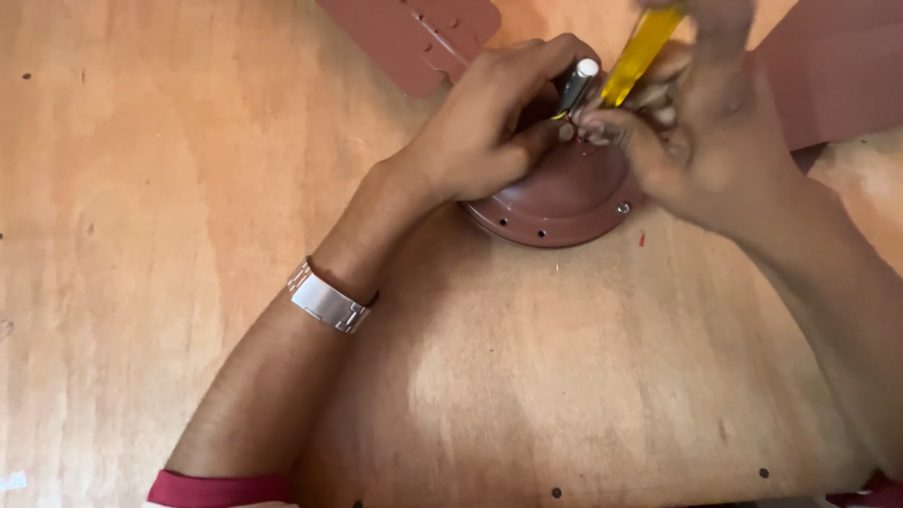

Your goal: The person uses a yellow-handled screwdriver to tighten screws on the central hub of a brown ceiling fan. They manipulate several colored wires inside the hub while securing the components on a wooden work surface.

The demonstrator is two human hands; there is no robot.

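A round brown fan motor housing [562,202] lies on the wooden board near the top centre. My left hand [489,122] rests on its left side, fingers curled around a short silver metal shaft [576,87] standing up from the middle. My right hand [701,132] comes in from the right and grips a screwdriver with a yellow handle [641,52], its tip down at the housing's top beside the shaft. A silver watch [326,301] sits on my left wrist.
Brown fan blades lie at the top, one on the left [414,38] and one on the right [832,80]. The plywood board [169,235] spreads under everything, with small dark holes near its lower edge.
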